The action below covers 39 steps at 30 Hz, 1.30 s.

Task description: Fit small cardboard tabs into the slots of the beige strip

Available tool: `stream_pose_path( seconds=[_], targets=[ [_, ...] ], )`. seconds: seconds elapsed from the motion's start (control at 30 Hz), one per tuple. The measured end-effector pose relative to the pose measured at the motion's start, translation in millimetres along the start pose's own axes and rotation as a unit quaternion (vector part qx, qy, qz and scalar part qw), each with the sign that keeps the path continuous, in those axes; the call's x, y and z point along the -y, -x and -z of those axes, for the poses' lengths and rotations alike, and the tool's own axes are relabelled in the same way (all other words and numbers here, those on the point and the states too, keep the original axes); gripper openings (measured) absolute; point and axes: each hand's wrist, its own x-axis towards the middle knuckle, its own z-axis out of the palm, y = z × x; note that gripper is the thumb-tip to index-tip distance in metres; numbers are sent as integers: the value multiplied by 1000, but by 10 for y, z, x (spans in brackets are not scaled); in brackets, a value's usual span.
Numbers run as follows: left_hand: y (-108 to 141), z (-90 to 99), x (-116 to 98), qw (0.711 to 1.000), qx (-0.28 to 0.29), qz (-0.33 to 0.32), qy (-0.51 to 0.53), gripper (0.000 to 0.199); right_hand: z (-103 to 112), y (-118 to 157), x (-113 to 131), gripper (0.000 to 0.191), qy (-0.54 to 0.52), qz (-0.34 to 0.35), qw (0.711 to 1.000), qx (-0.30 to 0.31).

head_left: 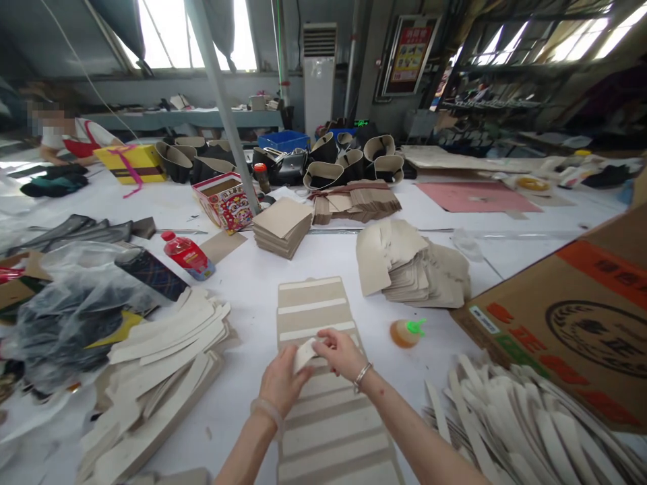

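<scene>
A small white strip (305, 355) is held between my two hands, above a long row of grey-beige boards (314, 294) crossed by white strips. My left hand (281, 377) grips the strip's left side, fingers closed round it. The fingers of my right hand (342, 353) pinch its right end. Part of the row is hidden under my hands. To the right stands a small glue bottle (404, 333) with a green cap. Loose white strips (526, 424) lie in a heap at the lower right, and long curved pieces (162, 377) are piled at the left.
A large cardboard box (571, 323) stands at the right. Beyond my hands are stacked square boards (283, 225), a pile of curved boards (412, 263) and a red bottle (188, 256). A plastic bag (75, 303) lies left. A person (75, 135) leans at the far left.
</scene>
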Motion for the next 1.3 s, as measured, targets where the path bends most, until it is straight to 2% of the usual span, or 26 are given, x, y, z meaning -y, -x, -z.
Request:
stream_pose_path(
  seconds=[0.07,0.13,0.23,0.3,0.4,0.57,0.7,0.8,1.03,1.3],
  targets=[
    [54,23,-78,999,23,-15,31,28,-83,-4,73,9,-58,-28,997,37],
    [84,72,-46,995,62,-15,79,31,-51,-33,41,6,-73,-41,996,16],
    [67,146,184,982,118,26,145,33,146,-105,-135,12,-45,-67,996,-30],
    [-2,168,371,975,129,58,174,37,289,-175,-253,15,-30,-84,995,-39],
    [-198,164,570,971,111,105,182,41,441,-323,-340,15,-29,-105,993,-45],
    [-629,131,682,962,58,157,214,47,583,-622,-346,16,-14,-128,989,-71],
    [-842,109,706,975,31,184,122,40,614,-802,-420,20,21,-139,985,-102],
    [-911,104,713,985,11,169,28,34,587,-880,-504,19,42,-145,982,-116],
    [-931,115,683,986,-28,158,-52,32,562,-901,-591,17,57,-141,979,-136],
    [-930,110,693,985,-22,167,-44,33,549,-885,-546,16,30,-159,977,-136]
  ],
)
